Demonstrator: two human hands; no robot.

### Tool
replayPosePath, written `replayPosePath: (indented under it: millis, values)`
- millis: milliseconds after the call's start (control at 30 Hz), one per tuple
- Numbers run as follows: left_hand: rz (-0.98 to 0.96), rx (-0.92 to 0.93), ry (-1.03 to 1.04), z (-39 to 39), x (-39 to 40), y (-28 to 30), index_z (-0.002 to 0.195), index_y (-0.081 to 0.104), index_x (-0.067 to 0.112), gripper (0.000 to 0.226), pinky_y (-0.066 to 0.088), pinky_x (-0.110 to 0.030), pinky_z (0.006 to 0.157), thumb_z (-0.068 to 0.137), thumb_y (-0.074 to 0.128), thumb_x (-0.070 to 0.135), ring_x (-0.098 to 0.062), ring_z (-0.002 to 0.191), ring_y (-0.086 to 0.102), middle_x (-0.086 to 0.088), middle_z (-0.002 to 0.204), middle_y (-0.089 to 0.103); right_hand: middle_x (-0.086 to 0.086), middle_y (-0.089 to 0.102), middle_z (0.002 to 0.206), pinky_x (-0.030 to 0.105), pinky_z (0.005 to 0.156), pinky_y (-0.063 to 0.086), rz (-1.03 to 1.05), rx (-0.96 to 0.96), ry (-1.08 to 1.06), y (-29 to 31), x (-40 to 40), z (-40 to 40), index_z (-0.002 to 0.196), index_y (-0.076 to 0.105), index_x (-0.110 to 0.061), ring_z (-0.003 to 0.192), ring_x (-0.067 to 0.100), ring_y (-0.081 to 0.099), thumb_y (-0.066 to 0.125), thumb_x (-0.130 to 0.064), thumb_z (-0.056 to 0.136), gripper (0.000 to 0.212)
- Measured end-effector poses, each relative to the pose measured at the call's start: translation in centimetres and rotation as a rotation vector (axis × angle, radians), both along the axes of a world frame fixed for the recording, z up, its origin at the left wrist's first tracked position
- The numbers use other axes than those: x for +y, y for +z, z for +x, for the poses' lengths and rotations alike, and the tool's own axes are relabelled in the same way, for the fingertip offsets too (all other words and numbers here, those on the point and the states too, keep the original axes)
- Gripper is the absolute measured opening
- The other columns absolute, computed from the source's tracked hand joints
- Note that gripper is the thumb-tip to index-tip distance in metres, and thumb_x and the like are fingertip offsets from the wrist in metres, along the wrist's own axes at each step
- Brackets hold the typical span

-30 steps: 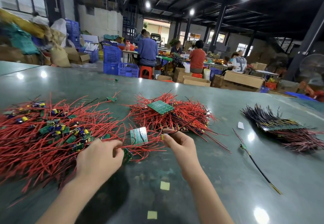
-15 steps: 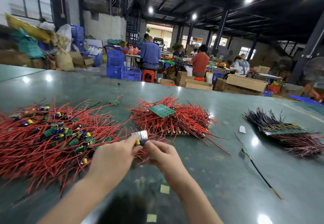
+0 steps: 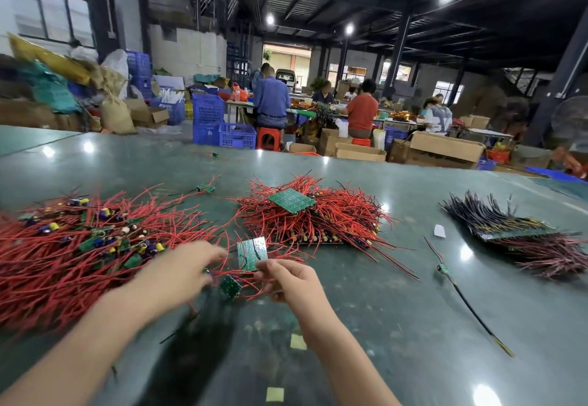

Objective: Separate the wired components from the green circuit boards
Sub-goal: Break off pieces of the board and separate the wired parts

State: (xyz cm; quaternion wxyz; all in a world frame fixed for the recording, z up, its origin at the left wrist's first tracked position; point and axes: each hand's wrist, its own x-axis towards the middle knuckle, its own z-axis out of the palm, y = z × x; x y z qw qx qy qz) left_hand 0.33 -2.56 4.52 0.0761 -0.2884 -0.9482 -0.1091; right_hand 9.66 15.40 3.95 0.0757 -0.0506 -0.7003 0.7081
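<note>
The right hand (image 3: 291, 278) pinched the lower edge of a small rectangular green circuit board (image 3: 252, 252) between thumb and fingertips, holding it upright just above the dark green glossy surface (image 3: 397, 310). The board's flat face, crossed by pale traces, was turned toward the camera, and thin red wires ran from it down toward the surface.

The left hand (image 3: 187, 267) was blurred, its fingers stretched toward the board's left edge; whether it gripped anything could not be told. Just below and between the 2 hands a smaller green board piece (image 3: 229, 287) hung tilted among loose red wires.

To the left of the left hand lay a wide heap of red-wired components (image 3: 63, 256), a tangle of red leads mixed with small green board fragments and yellow and blue capacitors. Beyond the held board, near the middle of the surface, sat a second mound of red-wired boards (image 3: 334, 218), with 1 larger green board (image 3: 291, 199) lying tilted on top of it. Far to the right, well apart from the hands, rested a stack of boards with dark bristling wires (image 3: 515, 234), and a small white scrap (image 3: 439, 230) lay just to its left. A single black-and-red wired piece (image 3: 461, 294) stretched across the surface between that stack and the right hand. 2 pale yellow squares (image 3: 297, 341) were stuck on the surface near the right forearm.
</note>
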Motion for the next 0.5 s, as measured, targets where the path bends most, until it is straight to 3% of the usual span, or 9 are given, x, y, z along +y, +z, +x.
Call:
replayPosePath:
  millis: [67, 133, 200, 267, 500]
  values:
    - [-0.106, 0.060, -0.051, 1.0, 2.3, -2.3, 0.135, 0.041, 0.037, 0.056, 0.044, -0.033, 0.093, 0.088, 0.052, 0.009, -0.015, 0.117, 0.051, 0.010, 0.133, 0.043, -0.002, 0.065, 0.075, 0.016, 0.054, 0.036, 0.038, -0.014, -0.010, -0.2, 0.0, 0.0, 0.099, 0.069, -0.003, 0.053, 0.003, 0.049, 0.048, -0.011, 0.096, 0.023]
    - [-0.094, 0.206, -0.060, 2.0, 3.5, -3.6, 0.128, 0.050, 0.036, 0.061, 0.046, -0.035, 0.081, 0.077, 0.061, 0.003, -0.022, 0.109, 0.052, 0.004, 0.125, 0.047, -0.002, 0.066, 0.073, 0.014, 0.053, 0.037, 0.060, -0.022, -0.023, -0.3, 0.1, -0.1, 0.100, 0.069, -0.003, 0.051, 0.001, 0.050, 0.048, -0.010, 0.096, 0.022]
    - [-0.064, 0.364, -0.081, 2.4, 3.6, -3.8, 0.098, 0.070, 0.031, 0.060, 0.052, -0.034, 0.065, 0.046, 0.085, 0.004, -0.027, 0.088, 0.060, -0.001, 0.098, 0.062, -0.002, 0.066, 0.072, 0.011, 0.052, 0.039, 0.071, -0.028, -0.036, -0.5, 0.3, -0.3, 0.099, 0.069, -0.003, 0.049, -0.002, 0.052, 0.048, -0.007, 0.095, 0.022]
    - [-0.003, 0.446, -0.080, 2.1, 3.4, -4.2, 0.076, 0.073, 0.028, 0.061, 0.052, -0.033, 0.055, 0.022, 0.091, 0.006, -0.028, 0.072, 0.062, 0.002, 0.080, 0.065, -0.001, 0.065, 0.071, 0.009, 0.051, 0.039, 0.082, -0.028, -0.041, -0.6, 0.4, -0.5, 0.098, 0.069, -0.001, 0.047, -0.005, 0.053, 0.047, -0.003, 0.093, 0.022]
    - [0.260, 0.499, -0.059, 2.5, 3.4, -4.9, 0.093, 0.075, 0.023, 0.053, 0.044, -0.035, 0.071, 0.045, 0.093, 0.014, -0.018, 0.091, 0.043, 0.007, 0.091, 0.070, 0.002, 0.064, 0.075, 0.012, 0.058, 0.044, 0.381, 0.006, -0.044, -1.7, -0.4, -0.8, 0.093, 0.071, -0.006, 0.053, -0.001, 0.055, 0.052, -0.007, 0.090, 0.019]
